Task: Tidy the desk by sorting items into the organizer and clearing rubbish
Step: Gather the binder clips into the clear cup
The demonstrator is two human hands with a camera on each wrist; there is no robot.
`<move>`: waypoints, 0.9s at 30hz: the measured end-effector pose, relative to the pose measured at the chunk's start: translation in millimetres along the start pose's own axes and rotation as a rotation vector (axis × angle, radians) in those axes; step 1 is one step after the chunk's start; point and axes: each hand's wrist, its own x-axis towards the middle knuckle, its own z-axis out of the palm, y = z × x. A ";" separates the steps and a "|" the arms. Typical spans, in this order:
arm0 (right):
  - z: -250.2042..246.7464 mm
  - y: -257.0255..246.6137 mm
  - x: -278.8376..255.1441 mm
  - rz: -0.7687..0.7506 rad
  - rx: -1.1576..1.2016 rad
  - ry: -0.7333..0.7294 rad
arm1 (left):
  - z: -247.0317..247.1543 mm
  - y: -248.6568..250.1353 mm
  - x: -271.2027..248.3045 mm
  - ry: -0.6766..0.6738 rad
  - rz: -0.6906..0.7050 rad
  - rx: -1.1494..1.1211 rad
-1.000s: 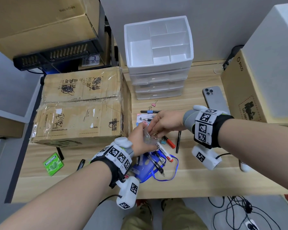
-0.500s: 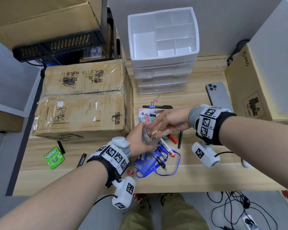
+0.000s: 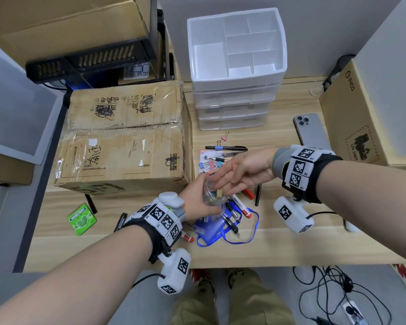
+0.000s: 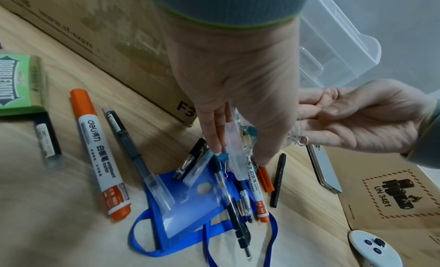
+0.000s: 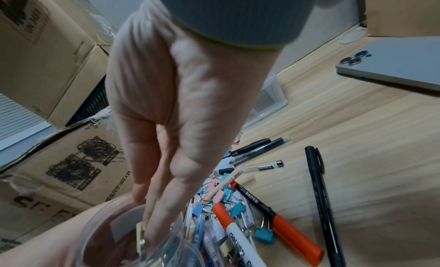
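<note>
The left hand [image 3: 198,200] grips a small clear plastic cup [image 3: 212,195] just in front of the big taped carton [image 3: 124,139], above the heap of pens on the desk [image 3: 279,242]. A few binder clips, one pale yellow [image 5: 141,231], already lie inside the cup. The right hand [image 3: 242,172] hovers over the cup's mouth with its fingers [image 5: 164,201] straight and reaching in; they look released, with nothing pinched that I can make out. The cup looks thin-walled and light, so it would likely flex or crack under a hard squeeze; a wrap round its side, as the left hand has it, seems the sound hold. More binder clips [image 3: 210,164] lie loose on the desk to the right of the carton's near corner, beyond the cup. They are small, stiff and springy, with smooth painted bodies and wire loops that tangle; pinching one by the body or its loops should suit, and several may lift together. The white organizer [image 3: 236,73], well behind the cup and to the right of the carton, stands with its top compartments bare. The red-capped marker [image 4: 101,154] and the pens are rigid and apt to roll.
</note>
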 end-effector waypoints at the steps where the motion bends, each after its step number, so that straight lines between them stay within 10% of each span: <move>1: 0.6 0.1 -0.2 -0.009 0.004 -0.009 | -0.5 -1.0 -1.0 -0.003 0.003 0.002; 6: 3.6 -0.1 -1.4 -0.101 0.100 0.029 | -1.5 -5.0 -6.4 -0.027 -0.013 0.002; 9: -4.9 4.2 8.2 -0.165 0.086 0.312 | -1.0 -11.4 -10.4 -0.030 -0.006 0.003; 12: -19.1 17.4 18.8 -0.133 -0.376 0.657 | -0.8 -20.1 -15.7 -0.062 -0.022 0.026; 18: -16.5 51.5 35.1 0.006 -1.119 0.762 | -3.1 -35.8 -25.5 -0.114 -0.051 0.039; 27: -18.7 69.7 51.4 0.033 -1.401 0.882 | -5.8 -37.8 -26.0 -0.074 -0.055 0.056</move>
